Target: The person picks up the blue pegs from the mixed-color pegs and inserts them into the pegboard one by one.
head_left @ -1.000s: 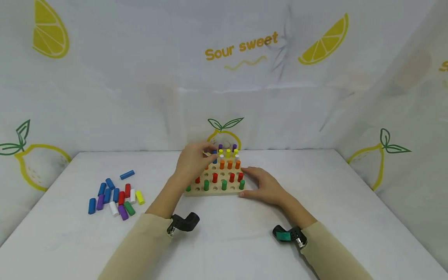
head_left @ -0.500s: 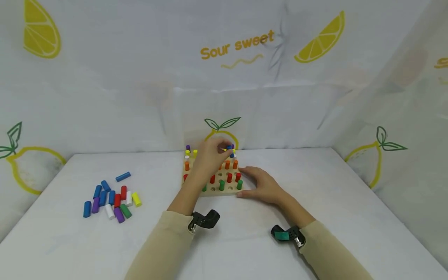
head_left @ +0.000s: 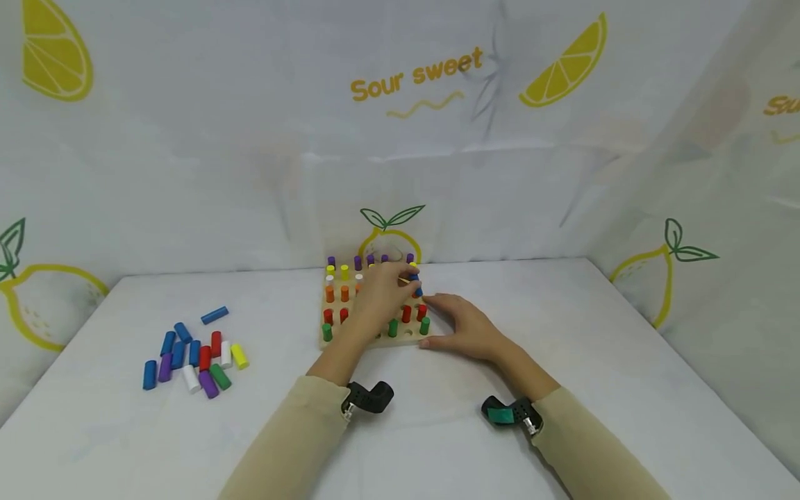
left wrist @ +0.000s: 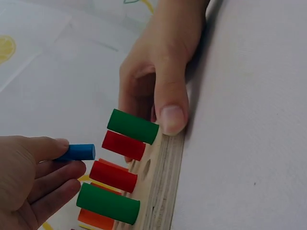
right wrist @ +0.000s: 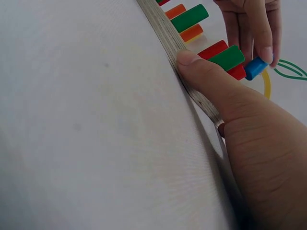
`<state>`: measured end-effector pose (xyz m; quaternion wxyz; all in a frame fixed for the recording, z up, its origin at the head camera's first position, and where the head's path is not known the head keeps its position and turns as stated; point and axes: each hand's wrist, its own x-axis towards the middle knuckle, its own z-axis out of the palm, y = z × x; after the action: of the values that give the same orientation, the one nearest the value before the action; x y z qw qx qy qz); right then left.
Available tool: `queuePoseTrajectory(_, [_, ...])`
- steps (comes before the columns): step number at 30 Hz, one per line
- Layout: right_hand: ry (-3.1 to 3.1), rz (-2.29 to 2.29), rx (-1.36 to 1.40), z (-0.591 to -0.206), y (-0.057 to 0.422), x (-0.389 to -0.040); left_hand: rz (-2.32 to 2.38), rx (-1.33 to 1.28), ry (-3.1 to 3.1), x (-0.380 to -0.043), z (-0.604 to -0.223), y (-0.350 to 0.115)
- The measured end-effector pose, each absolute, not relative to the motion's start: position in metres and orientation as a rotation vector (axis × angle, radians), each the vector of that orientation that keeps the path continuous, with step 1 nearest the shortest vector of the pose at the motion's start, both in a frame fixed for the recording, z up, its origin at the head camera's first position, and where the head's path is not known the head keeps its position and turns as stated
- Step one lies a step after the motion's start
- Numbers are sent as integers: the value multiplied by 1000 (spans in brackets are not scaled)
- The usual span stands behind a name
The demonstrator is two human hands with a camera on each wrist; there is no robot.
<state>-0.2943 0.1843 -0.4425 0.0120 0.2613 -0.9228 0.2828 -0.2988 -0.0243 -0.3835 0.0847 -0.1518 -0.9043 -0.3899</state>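
Note:
My left hand [head_left: 381, 295] pinches a blue peg [left wrist: 82, 152] between thumb and fingers, over the right side of the wooden pegboard [head_left: 400, 338]. In the left wrist view the peg is apart from the green peg [left wrist: 133, 126] and red peg [left wrist: 123, 145] at the near corner. My right hand [head_left: 465, 326] grips the board's right front corner; its thumb [right wrist: 206, 67] presses the front edge, with the other fingers round the side. Purple, yellow, white, orange, red and green pegs stand in rows in the board, with some holes bare. The left hand hides the board's middle.
Left of the board, several loose pegs lie on the white tablecloth, among them a yellow peg [head_left: 239, 355], a green peg [head_left: 220, 376] and a blue peg [head_left: 215, 315] set apart behind. A lemon-print curtain [head_left: 250, 173] rises behind the table.
My left hand has moved right across the board with the blue peg, then come slightly nearer. The right hand stays on the board's corner. The head view has shifted slightly.

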Motion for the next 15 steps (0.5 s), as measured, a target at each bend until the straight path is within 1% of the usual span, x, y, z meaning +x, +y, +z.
queuePoseTrajectory(15, [-2906,894,786,-441,183,-294,-1112,-570,-2673,-302,-401,-21])
